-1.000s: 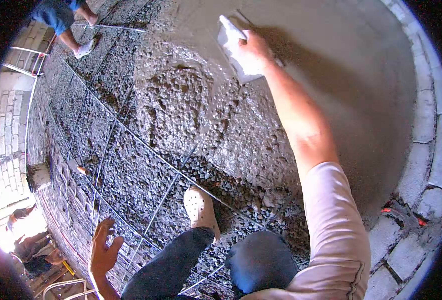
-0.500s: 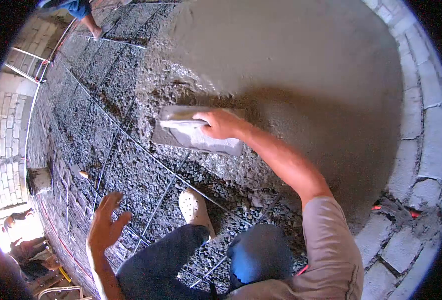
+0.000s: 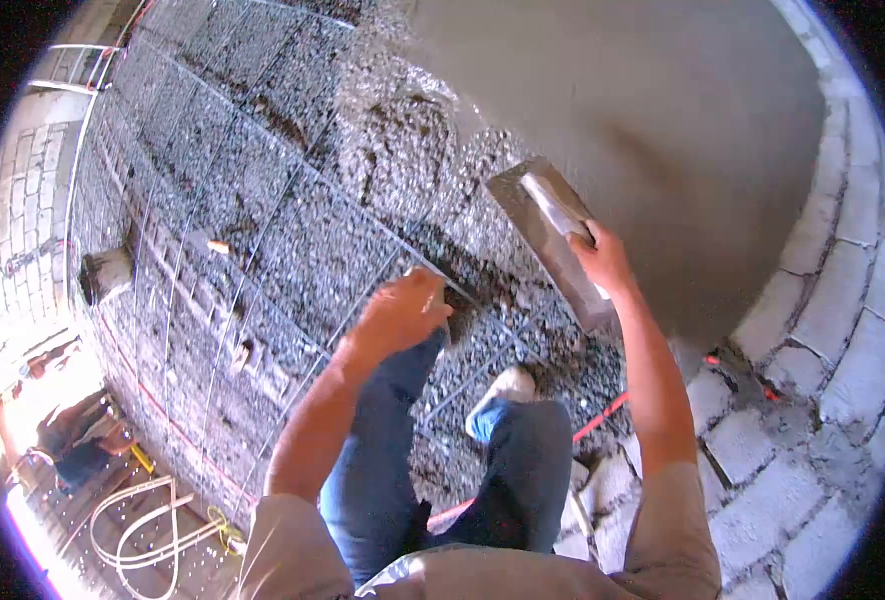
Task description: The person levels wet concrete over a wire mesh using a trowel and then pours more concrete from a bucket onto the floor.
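My right hand point(image 3: 603, 262) is wrapped round the pale handle of a flat rectangular finishing trowel point(image 3: 588, 290). The trowel is tilted, at the border between the wet concrete point(image 3: 703, 130) and rough gravel. Smooth grey concrete spreads beyond it to the upper right. My left hand point(image 3: 395, 318) is over my left knee with its fingers curled in. Whether anything small is inside those fingers is hidden.
Thin reinforcing bars point(image 3: 263, 240) cross the gravel point(image 3: 203, 190) in a grid on the left. A block wall point(image 3: 843, 290) curves along the right. A red hose or line point(image 3: 601, 415) runs near my light shoe point(image 3: 503, 392). White looped tubing point(image 3: 148, 525) lies lower left.
The trowel has swung right and towards me, turning from level to slanted. My left hand has moved right and its spread fingers have curled. My legs have shifted.
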`<state>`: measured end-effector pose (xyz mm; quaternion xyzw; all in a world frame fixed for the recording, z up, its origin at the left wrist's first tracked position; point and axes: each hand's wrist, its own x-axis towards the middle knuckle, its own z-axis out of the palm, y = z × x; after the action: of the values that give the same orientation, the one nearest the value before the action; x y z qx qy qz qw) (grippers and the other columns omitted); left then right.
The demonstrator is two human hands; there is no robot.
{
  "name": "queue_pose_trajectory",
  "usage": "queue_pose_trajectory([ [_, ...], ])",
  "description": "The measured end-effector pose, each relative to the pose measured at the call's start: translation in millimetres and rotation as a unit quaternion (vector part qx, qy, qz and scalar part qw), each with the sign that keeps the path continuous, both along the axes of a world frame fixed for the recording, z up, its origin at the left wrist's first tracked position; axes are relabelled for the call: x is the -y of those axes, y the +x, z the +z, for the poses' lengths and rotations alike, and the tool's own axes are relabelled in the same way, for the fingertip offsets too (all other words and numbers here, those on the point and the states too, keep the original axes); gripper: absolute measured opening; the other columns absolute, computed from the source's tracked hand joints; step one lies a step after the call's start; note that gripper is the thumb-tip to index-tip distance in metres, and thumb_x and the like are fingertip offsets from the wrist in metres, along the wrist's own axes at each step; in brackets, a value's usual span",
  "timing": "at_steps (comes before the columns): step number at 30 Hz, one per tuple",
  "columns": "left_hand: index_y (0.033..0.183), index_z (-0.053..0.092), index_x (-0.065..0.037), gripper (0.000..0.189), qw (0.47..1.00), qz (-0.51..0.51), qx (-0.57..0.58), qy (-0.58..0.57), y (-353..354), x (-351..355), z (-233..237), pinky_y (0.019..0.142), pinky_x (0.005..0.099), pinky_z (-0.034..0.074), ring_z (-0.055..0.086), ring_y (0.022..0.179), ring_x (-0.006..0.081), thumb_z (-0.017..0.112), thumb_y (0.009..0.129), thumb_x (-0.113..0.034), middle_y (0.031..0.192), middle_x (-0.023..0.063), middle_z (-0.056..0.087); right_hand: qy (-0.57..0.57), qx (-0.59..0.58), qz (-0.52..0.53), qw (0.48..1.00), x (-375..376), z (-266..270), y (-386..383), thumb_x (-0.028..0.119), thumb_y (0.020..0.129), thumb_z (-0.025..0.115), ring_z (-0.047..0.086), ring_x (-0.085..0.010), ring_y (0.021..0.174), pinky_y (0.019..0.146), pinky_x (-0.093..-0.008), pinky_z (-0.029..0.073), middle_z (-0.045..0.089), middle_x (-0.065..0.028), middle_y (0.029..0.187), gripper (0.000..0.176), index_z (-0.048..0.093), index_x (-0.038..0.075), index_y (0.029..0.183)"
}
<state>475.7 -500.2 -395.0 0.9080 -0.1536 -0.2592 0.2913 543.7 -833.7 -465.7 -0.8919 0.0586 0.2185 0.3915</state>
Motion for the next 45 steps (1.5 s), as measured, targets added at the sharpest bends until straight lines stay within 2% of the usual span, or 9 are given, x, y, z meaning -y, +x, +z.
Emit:
queue_pose_trajectory([
  [4, 0.117, 0.053, -0.003, 0.045, 0.996, -0.020, -0.088, 0.004, -65.5, 18.3, 65.8, 0.090, 0.0440, 0.044, 0.054, 0.105, 0.0377, 0.057, 0.085, -0.034, 0.115, 0.0203, 0.055, -0.089, -0.012, 0.012, 0.996, 10.0, 19.8, -41.5, 0.030, 0.083, 0.062, 0.065, -0.0358, 0.078, 0.070, -0.0414, 0.049, 0.063, -0.0233, 0.088, 0.040, 0.055, -0.001, 0.107],
  [10, 0.121, 0.051, -0.004, 0.048, 0.986, 0.004, -0.167, -0.006, -80.6, 1.7, 115.6, 0.095, 0.0428, 0.042, 0.051, 0.112, 0.0368, 0.057, 0.086, -0.037, 0.120, 0.0205, 0.053, 0.172, -0.101, -0.116, 0.973, -9.1, 51.3, -45.4, 0.023, 0.089, 0.059, 0.057, -0.0124, 0.050, 0.042, -0.0290, 0.042, 0.061, -0.0081, 0.075, 0.040, 0.045, 0.001, 0.120],
  [18, 0.119, 0.052, -0.001, 0.048, 0.978, -0.004, -0.190, -0.084, -39.0, -63.2, 8.0, 0.093, 0.0427, 0.042, 0.052, 0.109, 0.0362, 0.055, 0.088, -0.037, 0.118, 0.0216, 0.053, 0.226, -0.165, -0.077, 0.957, -137.6, -1.9, 26.0, 0.027, 0.092, 0.056, 0.056, -0.0117, 0.057, 0.049, -0.0294, 0.046, 0.059, -0.0061, 0.082, 0.040, 0.045, 0.014, 0.128],
  [22, 0.120, 0.053, -0.001, 0.048, 0.974, 0.025, -0.206, -0.089, 6.1, -100.6, -74.2, 0.095, 0.0429, 0.041, 0.052, 0.111, 0.0367, 0.055, 0.088, -0.037, 0.116, 0.0230, 0.055, 0.111, -0.152, 0.066, 0.980, -239.8, -30.8, 80.3, 0.021, 0.092, 0.053, 0.062, -0.0184, 0.065, 0.064, -0.0368, 0.052, 0.062, -0.0094, 0.089, 0.040, 0.044, 0.017, 0.131],
  [24, 0.118, 0.053, -0.001, 0.047, 0.967, 0.052, -0.224, -0.108, 17.9, -126.4, -92.2, 0.094, 0.0433, 0.042, 0.052, 0.110, 0.0371, 0.056, 0.088, -0.037, 0.115, 0.0232, 0.055, -0.007, 0.217, 0.261, 0.940, -289.5, -32.7, 107.1, 0.015, 0.088, 0.054, 0.064, -0.0250, 0.068, 0.064, -0.0405, 0.052, 0.064, -0.0135, 0.095, 0.047, 0.043, 0.020, 0.133],
  [27, 0.116, 0.055, 0.000, 0.046, 0.961, 0.072, -0.222, -0.151, 30.4, -155.8, -96.7, 0.093, 0.0436, 0.043, 0.054, 0.109, 0.0373, 0.057, 0.086, -0.036, 0.117, 0.0235, 0.055, -0.129, 0.002, 0.394, 0.910, -342.6, -59.7, 133.3, 0.017, 0.083, 0.052, 0.066, -0.0269, 0.076, 0.069, -0.0419, 0.054, 0.067, -0.0112, 0.086, 0.031, 0.061, 0.021, 0.112],
  [31, 0.117, 0.054, 0.000, 0.048, 0.946, 0.055, -0.298, -0.115, 73.9, -176.7, -77.8, 0.092, 0.0437, 0.043, 0.054, 0.108, 0.0380, 0.059, 0.085, -0.034, 0.114, 0.0243, 0.056, -0.237, 0.039, 0.573, 0.784, -389.7, -92.9, 157.4, 0.018, 0.083, 0.052, 0.067, -0.0244, 0.081, 0.069, -0.0430, 0.053, 0.068, -0.0084, 0.084, 0.021, 0.065, 0.019, 0.099],
  [37, 0.117, 0.053, 0.001, 0.044, 0.953, 0.123, -0.224, -0.161, 103.9, -195.5, -82.2, 0.090, 0.0444, 0.044, 0.055, 0.105, 0.0385, 0.059, 0.085, -0.029, 0.112, 0.0240, 0.056, -0.315, -0.118, 0.584, 0.739, -391.5, -87.0, 210.8, 0.009, 0.089, 0.044, 0.064, -0.0214, 0.093, 0.080, -0.0377, 0.052, 0.066, -0.0052, 0.103, 0.037, 0.058, 0.028, 0.117],
  [45, 0.116, 0.054, -0.001, 0.042, 0.955, 0.146, -0.207, -0.156, 113.1, -207.1, -78.0, 0.087, 0.0434, 0.045, 0.056, 0.104, 0.0373, 0.061, 0.084, -0.028, 0.110, 0.0221, 0.058, -0.382, -0.062, 0.546, 0.743, -352.8, -70.4, 277.7, 0.016, 0.088, 0.047, 0.063, -0.0255, 0.097, 0.081, -0.0412, 0.050, 0.066, -0.0072, 0.104, 0.031, 0.060, 0.027, 0.114],
])
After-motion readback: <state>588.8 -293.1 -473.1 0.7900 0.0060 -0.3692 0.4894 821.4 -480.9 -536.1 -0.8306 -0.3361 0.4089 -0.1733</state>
